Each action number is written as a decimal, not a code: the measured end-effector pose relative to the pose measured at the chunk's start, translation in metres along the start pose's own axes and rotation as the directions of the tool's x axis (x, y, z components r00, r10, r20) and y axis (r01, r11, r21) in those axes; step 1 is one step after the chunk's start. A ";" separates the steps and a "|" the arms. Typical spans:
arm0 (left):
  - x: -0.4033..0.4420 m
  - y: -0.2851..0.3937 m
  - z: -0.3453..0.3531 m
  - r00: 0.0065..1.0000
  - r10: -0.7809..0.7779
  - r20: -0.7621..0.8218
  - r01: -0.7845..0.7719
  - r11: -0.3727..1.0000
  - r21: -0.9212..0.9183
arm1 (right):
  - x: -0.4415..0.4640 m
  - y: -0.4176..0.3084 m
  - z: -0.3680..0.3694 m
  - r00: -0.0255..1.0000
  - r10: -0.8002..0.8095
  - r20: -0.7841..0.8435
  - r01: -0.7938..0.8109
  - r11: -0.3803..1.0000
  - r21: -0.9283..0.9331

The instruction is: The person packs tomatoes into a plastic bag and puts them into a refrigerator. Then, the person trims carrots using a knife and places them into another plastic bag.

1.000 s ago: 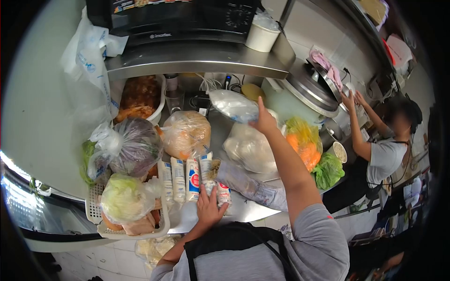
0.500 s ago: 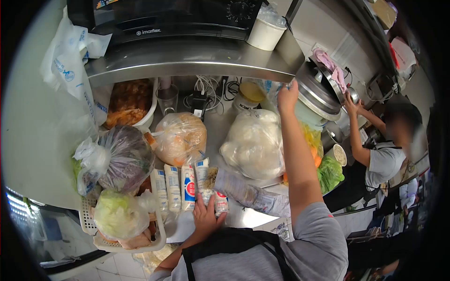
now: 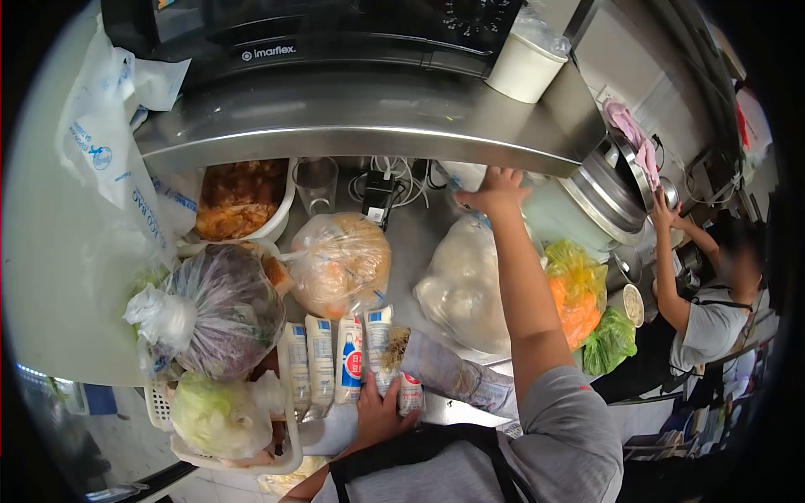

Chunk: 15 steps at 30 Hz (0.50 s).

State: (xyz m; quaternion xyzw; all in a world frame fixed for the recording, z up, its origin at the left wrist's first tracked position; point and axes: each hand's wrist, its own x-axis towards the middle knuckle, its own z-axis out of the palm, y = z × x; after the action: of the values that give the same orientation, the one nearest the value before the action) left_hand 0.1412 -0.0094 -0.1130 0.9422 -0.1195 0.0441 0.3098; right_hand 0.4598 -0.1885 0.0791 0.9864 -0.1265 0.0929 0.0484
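My left hand (image 3: 382, 412) lies with fingers apart on the lower ends of several white printed tube packs (image 3: 350, 360), which stand in a row. Beside them is a long wrapped bundle (image 3: 457, 377) with a root-like end. My right hand (image 3: 496, 194) reaches to the shelf's front edge, fingers spread, against a clear plastic bag (image 3: 463, 174) partly hidden under the shelf. Below my right forearm sits a big clear bag of white items (image 3: 463, 289). Left of centre is a clear bag with orange-tan contents (image 3: 342, 264).
Overhead, a steel shelf (image 3: 360, 138) holds a black oven (image 3: 327, 42) and a white tub (image 3: 526, 67). A white basket (image 3: 289, 453) with bagged lettuce (image 3: 220, 415) and bagged purple vegetable (image 3: 225, 310) is at left. Lidded pots (image 3: 602, 197) and a co-worker (image 3: 713, 323) are at right.
My right hand first held the clear bag over the counter, then moved it right and back; now the hand is spread at the shelf edge. My left hand stays on the tube packs.
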 end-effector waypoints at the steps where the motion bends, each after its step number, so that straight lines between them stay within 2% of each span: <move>1: 0.001 0.000 0.000 1.000 -0.002 0.006 0.002 1.000 0.001 | -0.003 -0.009 -0.009 0.991 -0.073 -0.110 0.075 0.997 0.016; 4: 0.000 0.001 0.004 0.999 -0.032 -0.020 0.032 0.999 -0.009 | 0.020 -0.030 0.014 0.925 -0.369 0.093 0.293 0.847 0.443; 6: 0.000 -0.001 0.007 0.999 -0.035 -0.027 0.034 0.999 -0.025 | 0.017 -0.055 0.045 0.830 -0.547 0.112 0.388 0.710 0.587; 8: 0.000 -0.003 0.009 0.998 -0.044 -0.039 0.043 0.999 -0.030 | 0.018 -0.073 0.107 0.769 -0.640 0.018 0.406 0.509 0.759; 9: 0.000 -0.002 0.010 0.997 -0.054 -0.046 0.053 0.998 -0.026 | 0.012 -0.081 0.108 0.803 -0.565 0.188 0.200 0.553 0.808; 10: 0.000 -0.001 0.010 0.997 -0.063 -0.054 0.062 0.998 -0.023 | 0.008 -0.089 0.106 0.797 -0.486 0.359 -0.013 0.579 0.815; 11: 0.001 -0.001 0.009 0.996 -0.056 -0.072 0.055 0.998 -0.020 | 0.005 -0.096 0.105 0.749 -0.405 0.524 -0.226 0.587 0.778; 14: 0.001 -0.005 0.012 0.991 -0.015 -0.130 0.015 1.000 0.003 | 0.011 -0.114 0.138 0.775 -0.421 0.471 -0.352 0.332 0.875; 15: 0.001 -0.009 0.017 0.987 0.012 -0.158 -0.008 1.000 0.024 | 0.013 -0.120 0.141 0.789 -0.402 0.465 -0.348 0.332 0.877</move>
State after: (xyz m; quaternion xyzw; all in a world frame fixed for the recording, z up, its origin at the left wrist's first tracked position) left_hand 0.1442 -0.0129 -0.1317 0.9387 -0.0988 0.1218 0.3071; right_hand 0.5275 -0.0926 -0.0645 0.7990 -0.0391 -0.1784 -0.5729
